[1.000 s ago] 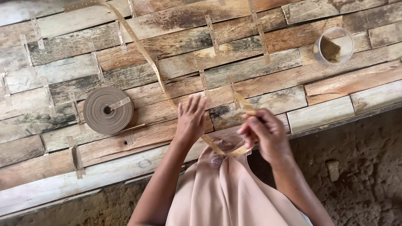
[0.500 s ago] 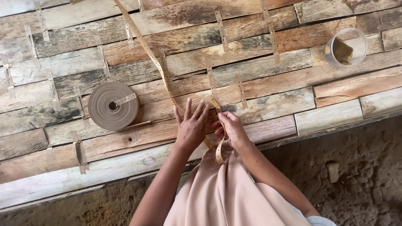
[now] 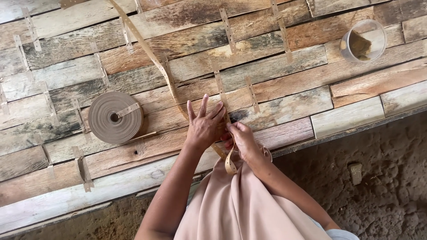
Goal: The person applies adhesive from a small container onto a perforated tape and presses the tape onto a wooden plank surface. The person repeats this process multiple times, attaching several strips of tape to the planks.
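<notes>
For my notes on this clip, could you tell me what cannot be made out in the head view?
- Strip: its far end is cut off by the top edge.
- Strip beneath the left hand: covered by the palm.
- Right hand: its fingertip grip is hidden behind the left hand.
- Cup: brown contents too small to identify.
- Roll: its length cannot be told.

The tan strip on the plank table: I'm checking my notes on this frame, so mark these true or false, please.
1. The left hand lies flat, fingers spread, on the tan strip. True.
2. The right hand holds scissors. False: it pinches the strip's end.
3. The coiled roll lies to the left of both hands. True.
4. The clear cup stands beside the roll. False: it stands far off, at the upper right of the plank table.
</notes>
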